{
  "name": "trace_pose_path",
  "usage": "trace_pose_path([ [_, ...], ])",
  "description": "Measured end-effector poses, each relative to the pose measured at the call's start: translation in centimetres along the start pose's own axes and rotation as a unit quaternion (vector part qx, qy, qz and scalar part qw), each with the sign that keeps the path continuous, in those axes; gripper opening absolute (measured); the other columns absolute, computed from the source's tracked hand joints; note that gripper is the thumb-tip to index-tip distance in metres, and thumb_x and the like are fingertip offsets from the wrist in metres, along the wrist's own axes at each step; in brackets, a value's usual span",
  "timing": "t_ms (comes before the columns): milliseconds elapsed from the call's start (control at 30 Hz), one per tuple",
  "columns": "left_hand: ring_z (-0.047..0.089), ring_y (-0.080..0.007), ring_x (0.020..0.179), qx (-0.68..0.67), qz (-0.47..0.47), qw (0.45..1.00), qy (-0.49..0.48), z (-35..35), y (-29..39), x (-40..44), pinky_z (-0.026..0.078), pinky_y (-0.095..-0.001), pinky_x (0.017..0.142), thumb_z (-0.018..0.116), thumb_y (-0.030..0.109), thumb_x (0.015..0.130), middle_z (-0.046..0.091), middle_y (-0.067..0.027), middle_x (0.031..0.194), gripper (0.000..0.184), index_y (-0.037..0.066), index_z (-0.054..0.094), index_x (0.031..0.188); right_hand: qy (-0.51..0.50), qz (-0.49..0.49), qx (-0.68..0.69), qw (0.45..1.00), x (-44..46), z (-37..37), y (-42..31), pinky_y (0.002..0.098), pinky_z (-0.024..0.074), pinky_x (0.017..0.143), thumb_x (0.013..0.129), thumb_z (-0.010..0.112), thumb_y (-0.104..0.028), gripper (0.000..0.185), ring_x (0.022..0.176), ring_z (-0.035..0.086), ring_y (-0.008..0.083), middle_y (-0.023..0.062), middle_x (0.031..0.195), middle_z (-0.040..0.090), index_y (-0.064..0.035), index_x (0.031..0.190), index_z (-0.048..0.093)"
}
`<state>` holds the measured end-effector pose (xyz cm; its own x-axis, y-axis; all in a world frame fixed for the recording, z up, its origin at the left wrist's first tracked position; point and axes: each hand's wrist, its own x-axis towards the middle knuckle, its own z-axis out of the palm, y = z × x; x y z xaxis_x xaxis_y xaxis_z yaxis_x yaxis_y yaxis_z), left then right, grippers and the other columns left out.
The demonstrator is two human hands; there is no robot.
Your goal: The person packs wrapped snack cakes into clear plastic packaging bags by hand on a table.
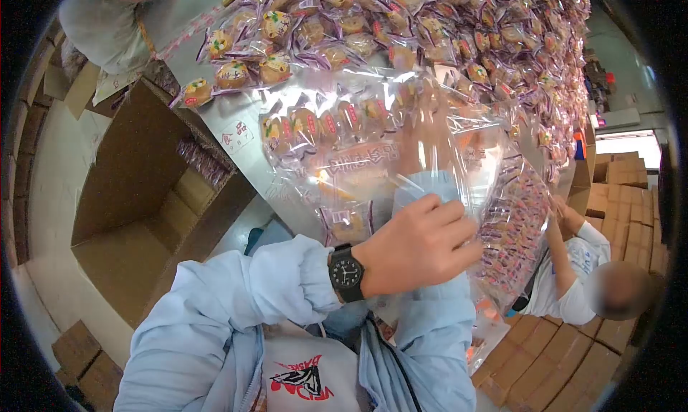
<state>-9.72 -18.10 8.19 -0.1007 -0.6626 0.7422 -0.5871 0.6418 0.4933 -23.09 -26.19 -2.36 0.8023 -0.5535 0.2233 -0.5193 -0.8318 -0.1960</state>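
A large clear plastic bag with printed lettering lies over the near part of the table. Inside or beneath it, a row of small wrapped pastries shows through the film. My left hand, with a black watch on its wrist, is closed on the bag's near edge, crossing over my right forearm. My right hand reaches forward under the film, sleeve cuff and all. Glare and plastic blur its fingers, so their grip is hidden. Another wrapped pastry sits near the bag's close edge.
Wrapped pastries are heaped across the far and right table. An open cardboard box stands at left, with some packs inside. One person in grey is at upper left; another in white works at right, near stacked cartons.
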Motion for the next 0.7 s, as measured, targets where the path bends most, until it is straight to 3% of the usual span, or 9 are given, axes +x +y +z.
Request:
trace_pose_path([
  [400, 0.058, -0.019, 0.085, -0.016, 0.018, 0.999, -0.029, -0.3, -0.1, -1.3, 0.047, -0.0345, 0.073, 0.068, 0.017, 0.071, 0.062, -0.0025, 0.096, 0.014, 0.01, 0.063, 0.083, -0.012, -0.013, 0.0, 1.0, -0.1, -0.1, -0.2, 0.0529, 0.0359, 0.11, 0.088, 0.075, -0.019, 0.049, 0.129, 0.049, 0.0327, 0.0122, 0.145, 0.053, -0.0121, 0.135, 0.065],
  [700, 0.063, -0.021, 0.097, 0.013, 0.002, 0.998, -0.063, -0.9, -1.1, -2.3, 0.051, -0.0374, 0.086, 0.068, 0.016, 0.075, 0.07, -0.007, 0.117, 0.02, 0.007, 0.068, 0.093, -0.011, -0.023, -0.002, 1.0, -0.1, -0.2, -0.1, 0.0552, 0.0342, 0.113, 0.087, 0.075, -0.02, 0.051, 0.133, 0.048, 0.0339, 0.0126, 0.148, 0.052, -0.0128, 0.137, 0.064],
])
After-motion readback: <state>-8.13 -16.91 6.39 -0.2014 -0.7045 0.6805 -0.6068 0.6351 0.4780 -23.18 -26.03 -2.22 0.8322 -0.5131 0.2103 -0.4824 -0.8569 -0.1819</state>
